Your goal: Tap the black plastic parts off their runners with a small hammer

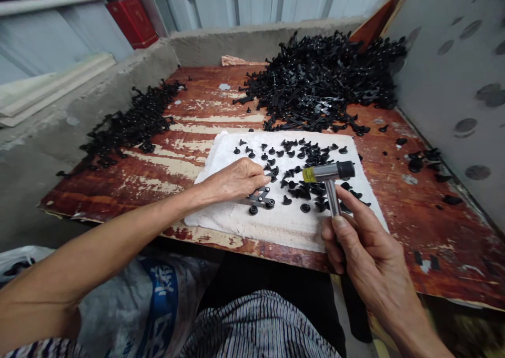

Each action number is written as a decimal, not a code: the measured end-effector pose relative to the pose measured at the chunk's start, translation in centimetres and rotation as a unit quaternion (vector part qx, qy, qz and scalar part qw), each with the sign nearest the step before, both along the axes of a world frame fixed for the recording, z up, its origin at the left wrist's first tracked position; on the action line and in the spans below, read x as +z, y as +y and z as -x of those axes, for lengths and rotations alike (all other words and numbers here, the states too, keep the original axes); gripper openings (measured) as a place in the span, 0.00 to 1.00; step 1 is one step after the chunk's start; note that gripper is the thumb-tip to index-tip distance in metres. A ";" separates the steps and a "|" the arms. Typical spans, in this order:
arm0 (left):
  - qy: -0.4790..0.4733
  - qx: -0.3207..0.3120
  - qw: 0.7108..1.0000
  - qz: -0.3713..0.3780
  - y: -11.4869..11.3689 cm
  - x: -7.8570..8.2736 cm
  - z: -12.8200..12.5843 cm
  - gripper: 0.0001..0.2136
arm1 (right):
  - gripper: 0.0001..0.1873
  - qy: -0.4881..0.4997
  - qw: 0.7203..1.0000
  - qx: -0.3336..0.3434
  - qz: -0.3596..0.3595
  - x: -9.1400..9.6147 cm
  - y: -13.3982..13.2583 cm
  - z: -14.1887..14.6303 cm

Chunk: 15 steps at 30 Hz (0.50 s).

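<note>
My left hand point(239, 180) is closed, pinching a black jointed linkage point(261, 195) with round ends just above the white cloth point(226, 224). In my right hand point(365, 242) is a small mallet point(326, 173), gripped around its shaft, with a metal head, a yellow face on the left and a black one on the right. The mallet head is raised over the right part of the cloth, apart from the linkage. Many small black flared caps point(305, 208) lie scattered on the cloth, partly hidden behind the mallet. The linkage's far end is partly covered by my fingers.
A large heap of black linkages point(323, 79) covers the back right of the worn red-brown table point(213, 237). Another row of black parts point(130, 123) lies along the left edge. Loose black pieces point(424, 160) sit at right, beside a grey spotted panel point(457, 84).
</note>
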State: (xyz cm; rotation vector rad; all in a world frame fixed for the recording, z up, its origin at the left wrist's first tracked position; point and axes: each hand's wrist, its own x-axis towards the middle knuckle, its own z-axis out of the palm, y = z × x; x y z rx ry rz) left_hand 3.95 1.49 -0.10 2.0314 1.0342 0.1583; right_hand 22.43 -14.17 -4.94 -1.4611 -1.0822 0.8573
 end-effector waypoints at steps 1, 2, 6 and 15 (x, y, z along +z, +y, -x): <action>0.001 -0.001 1.000 0.001 0.0 0.0 0.0 0.15 | 0.24 0.000 1.000 0.000 -0.001 0.0 0.0 0.0; 0.003 -0.001 1.000 0.001 0.0 0.0 0.0 0.15 | 0.24 0.000 1.000 0.000 -0.001 0.0 0.0 0.0; 0.004 -0.004 1.000 0.001 0.0 0.1 -0.2 0.15 | 0.24 -0.002 1.000 0.002 -0.003 -0.1 0.1 0.1; 0.056 -0.020 0.997 -0.051 0.2 0.3 -0.4 0.16 | 0.24 -0.054 0.998 0.030 0.013 0.2 0.1 -0.4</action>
